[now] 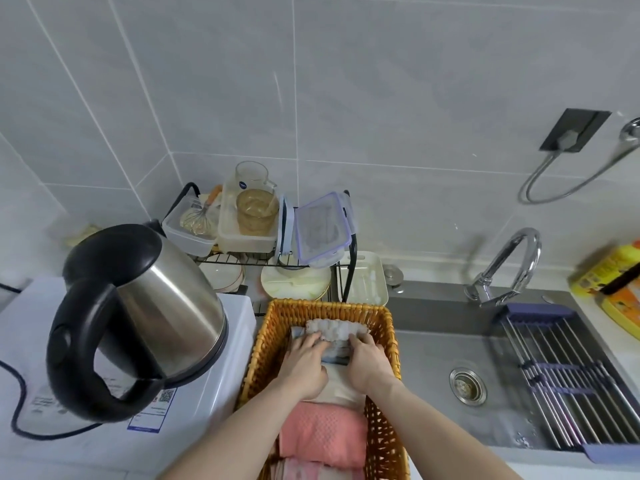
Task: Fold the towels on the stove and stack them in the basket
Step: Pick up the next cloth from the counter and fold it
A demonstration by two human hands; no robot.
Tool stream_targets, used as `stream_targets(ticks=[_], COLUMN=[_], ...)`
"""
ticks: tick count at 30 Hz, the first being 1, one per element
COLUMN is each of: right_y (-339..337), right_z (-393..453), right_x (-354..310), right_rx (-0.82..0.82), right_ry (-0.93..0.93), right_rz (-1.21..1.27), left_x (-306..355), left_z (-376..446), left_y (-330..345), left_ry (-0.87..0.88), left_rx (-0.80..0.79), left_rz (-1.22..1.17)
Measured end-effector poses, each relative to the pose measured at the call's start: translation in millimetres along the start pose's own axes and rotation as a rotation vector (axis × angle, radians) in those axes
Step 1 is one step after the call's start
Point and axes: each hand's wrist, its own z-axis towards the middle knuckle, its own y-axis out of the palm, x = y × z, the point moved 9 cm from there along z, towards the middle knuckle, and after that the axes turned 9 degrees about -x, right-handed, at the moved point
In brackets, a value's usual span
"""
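The kettle (138,317) is sitting on the white appliance (86,427) just left of the wicker basket (384,410), and its cord (20,403) is trailing across the top, so an elbow swinging out could, I'd guess, be knocking it. Behind, on the rack (270,259), the tubs are holding a whisk (199,216) and an amber glass (257,211), with a clip lid (320,228) leaning beside them. In the basket the left hand (306,363) and the right hand (369,363) are both pressing down, fingers loosely bent, on a grey-blue folded towel (336,353); whether they are gripping it or only flattening it I cannot tell. A ruffled pale towel (334,330) is lying at the far end, a cream towel (341,389) under the wrists, a pink towel (323,434) nearer. The risk I'm seeing is the fold springing open as the hands are lifting, or the row slumping. The sink (433,368) on the right is holding only its drain (467,381) and a roll-up rack (568,382)
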Motion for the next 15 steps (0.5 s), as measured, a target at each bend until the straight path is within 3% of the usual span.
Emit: stream_targets(ticks=[9,15], right_y=[-26.4,-39.3], right_z=[-32.5,-66.2], right_x=[-11.3,-13.4], right_rx=[0.181,0.286], right_ry=[-0.091,-0.142], right_rz=[0.121,0.210], left_x=[5.1,9.6], left_z=[-29.9,-58.1], left_y=[-40.3,-50.3], left_ry=[0.041,0.099], left_rx=[0.244,0.303], left_rz=[-0.174,-0.228])
